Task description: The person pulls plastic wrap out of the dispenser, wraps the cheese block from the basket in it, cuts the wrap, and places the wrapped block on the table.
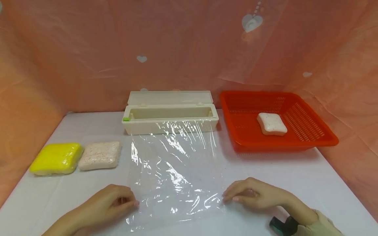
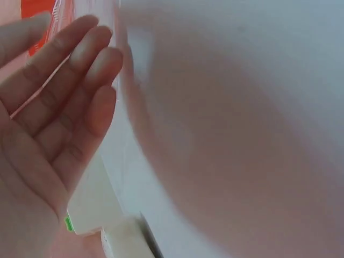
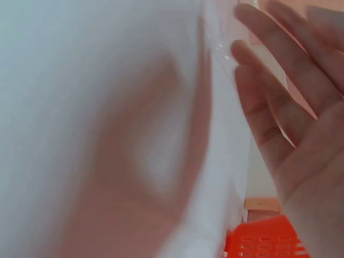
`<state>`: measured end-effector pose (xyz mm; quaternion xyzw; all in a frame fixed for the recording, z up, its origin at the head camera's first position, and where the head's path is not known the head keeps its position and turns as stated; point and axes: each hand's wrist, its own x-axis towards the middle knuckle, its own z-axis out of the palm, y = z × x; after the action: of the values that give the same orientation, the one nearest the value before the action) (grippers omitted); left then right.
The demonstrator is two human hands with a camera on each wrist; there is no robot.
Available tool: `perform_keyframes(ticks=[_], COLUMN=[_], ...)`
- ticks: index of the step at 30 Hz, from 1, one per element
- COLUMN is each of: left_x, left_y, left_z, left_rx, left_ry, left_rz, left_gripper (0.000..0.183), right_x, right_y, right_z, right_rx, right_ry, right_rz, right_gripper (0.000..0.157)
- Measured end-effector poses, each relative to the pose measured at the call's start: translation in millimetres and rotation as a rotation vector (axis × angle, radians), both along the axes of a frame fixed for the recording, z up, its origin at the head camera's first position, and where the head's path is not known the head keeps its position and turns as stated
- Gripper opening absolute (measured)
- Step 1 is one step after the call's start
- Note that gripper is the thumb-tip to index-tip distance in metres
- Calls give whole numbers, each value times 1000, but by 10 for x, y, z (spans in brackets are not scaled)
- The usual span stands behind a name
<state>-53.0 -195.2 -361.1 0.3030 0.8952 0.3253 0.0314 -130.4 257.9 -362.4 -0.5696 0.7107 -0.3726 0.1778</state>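
Observation:
A sheet of clear plastic wrap (image 1: 177,173) stretches from the front of the white wrap dispenser box (image 1: 171,127) down over the table. Along its left edge, near the front corner, my left hand (image 1: 113,201) has its fingertips at the film; in the left wrist view the fingers (image 2: 70,80) are loosely bent, with the thumb apart. On the opposite edge, my right hand (image 1: 254,193) touches or nearly touches the wrap. Its fingers (image 3: 290,70) are relaxed and spread in the right wrist view. Neither hand visibly pinches the film.
Left on the table sit a wrapped yellow block (image 1: 57,159) and a wrapped pale speckled block (image 1: 100,155). A red basket (image 1: 233,131) at the back right holds a white speckled block (image 1: 271,124). The dispenser's lid (image 1: 170,97) stands raised. A dark strap (image 1: 283,226) lies by the right wrist.

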Motion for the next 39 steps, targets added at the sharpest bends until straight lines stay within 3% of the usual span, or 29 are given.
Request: perform_keyframes(ticks=[4,9,12,14,16,21,26,31,34,39], left_x=[-117,-283,-344,-366,-390,-473,-587,-679,-727,-787], left_y=[61,117,121,110,101,101,108,101,90,69], left_z=[52,80,94,95,94,91,117,123,111,79], left_rx=[-20,73,97,89,98,169,212,233,234,234], left_ry=[45,106,52,1,-39,-134,-224,-268,-263,-245], left_rz=[174,446,564,604,621,589,594,590,583,559], left_gripper=[12,7,16,23,27,39,45,47,46,43], right_x=[-89,-228,-343,-430,-524,-772,-999,-1163,-1250,-1424], right_y=[-7,16,36,59,100,284,447,559,628,742], right_z=[82,249,366,453,547,763,908,1042,1107,1171], right_rx=[-57,-79,-141,-179,-196,-154,-122,-34,65,224], right_ry=[-47,-73,-119,-150,-168,-164,-220,-286,-293,-307], right_rz=[-126,-294,-311,-322,-369,-575,-768,-944,-1005,-1007], right_gripper=[25,24,25,25,25,22,21,32,47,62])
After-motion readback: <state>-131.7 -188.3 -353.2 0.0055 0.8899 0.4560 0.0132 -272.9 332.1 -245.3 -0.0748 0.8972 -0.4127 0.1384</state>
